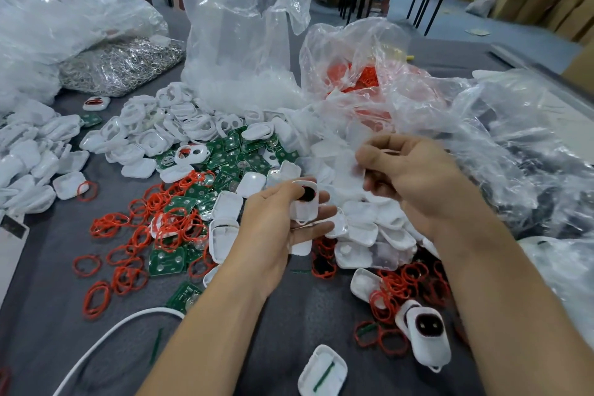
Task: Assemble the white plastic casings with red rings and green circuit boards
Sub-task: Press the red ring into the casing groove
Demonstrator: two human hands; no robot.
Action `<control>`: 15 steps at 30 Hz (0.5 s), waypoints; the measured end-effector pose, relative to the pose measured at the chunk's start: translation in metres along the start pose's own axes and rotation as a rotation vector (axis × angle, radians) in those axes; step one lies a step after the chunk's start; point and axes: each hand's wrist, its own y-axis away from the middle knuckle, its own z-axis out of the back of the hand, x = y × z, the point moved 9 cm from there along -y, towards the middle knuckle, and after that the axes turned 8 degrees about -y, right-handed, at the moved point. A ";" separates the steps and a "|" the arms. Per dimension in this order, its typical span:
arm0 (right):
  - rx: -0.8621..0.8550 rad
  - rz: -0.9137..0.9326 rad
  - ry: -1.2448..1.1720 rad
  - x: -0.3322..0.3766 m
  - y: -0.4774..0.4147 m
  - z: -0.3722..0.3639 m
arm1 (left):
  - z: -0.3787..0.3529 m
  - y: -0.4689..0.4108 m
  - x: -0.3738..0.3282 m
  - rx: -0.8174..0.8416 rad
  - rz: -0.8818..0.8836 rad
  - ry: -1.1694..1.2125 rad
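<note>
Above parts pile [193,212], your left hand [273,225] grips white casing [304,204]; right hand [418,177] pinches pale piece [348,167], blurred. Risk: press halves askew, seam jams, casing slips.

left hand [283,222]: palm up, thumb pinching | right hand [414,180]: raised, fingers curled, pinching

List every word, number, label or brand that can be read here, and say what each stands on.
None can be read.
Green circuit boards: pale markings, too small and blurred.
White card at the left edge: dark patch, nothing legible.
White casing in the left hand: no print shows.
Pale piece pinched by the right hand: blurred, no print shows.
</note>
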 end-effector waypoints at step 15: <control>0.059 0.084 0.271 -0.024 0.014 -0.024 | -0.023 0.008 0.010 0.129 0.145 0.099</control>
